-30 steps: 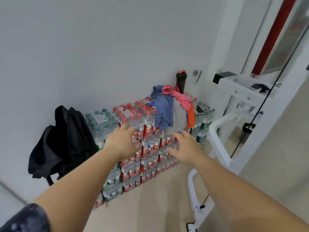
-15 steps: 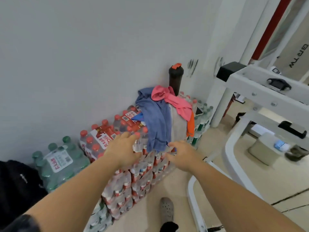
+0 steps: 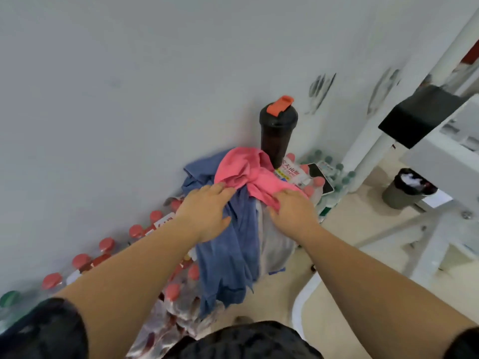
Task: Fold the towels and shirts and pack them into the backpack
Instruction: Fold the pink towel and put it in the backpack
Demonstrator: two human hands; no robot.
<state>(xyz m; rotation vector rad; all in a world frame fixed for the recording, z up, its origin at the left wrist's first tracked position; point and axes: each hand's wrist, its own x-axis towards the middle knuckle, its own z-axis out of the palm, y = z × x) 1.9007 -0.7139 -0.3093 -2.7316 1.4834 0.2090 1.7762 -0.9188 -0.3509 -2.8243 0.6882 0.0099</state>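
Crumpled pink cloth (image 3: 248,172) tops a heap of laundry directly under both sets of fingers. The left hand (image 3: 204,211) lies flat over a long blue cloth (image 3: 233,255). Its fingers are straight and slightly spread, and the fingertips (image 3: 223,187) touch the pink cloth's lower left edge; they grip nothing. The right hand (image 3: 293,211) rests on the pink cloth's lower right part with its fingers (image 3: 287,195) laid over a bunched fold. Whether they merely press it or pinch it against the thumb cannot be told.

The blue cloth hangs down from beneath the left palm toward the person. A pale grey cloth (image 3: 274,242) drapes beside it, below the right hand's thumb.

Just beyond the fingertips, behind the pink cloth, a black plastic shaker bottle with an orange flip cap (image 3: 277,130) stands upright against the white wall (image 3: 155,73).

The heap sits on shrink-wrapped packs of red-capped water bottles (image 3: 103,247), which run out to the left of the left wrist and forearm. To the right of the right fingers a dark smartphone (image 3: 320,177) lies on more bottles, with green-capped bottles (image 3: 334,167) just past it. Farther right stand a white metal frame (image 3: 440,151) and a dark round bin (image 3: 407,187) on the beige floor.
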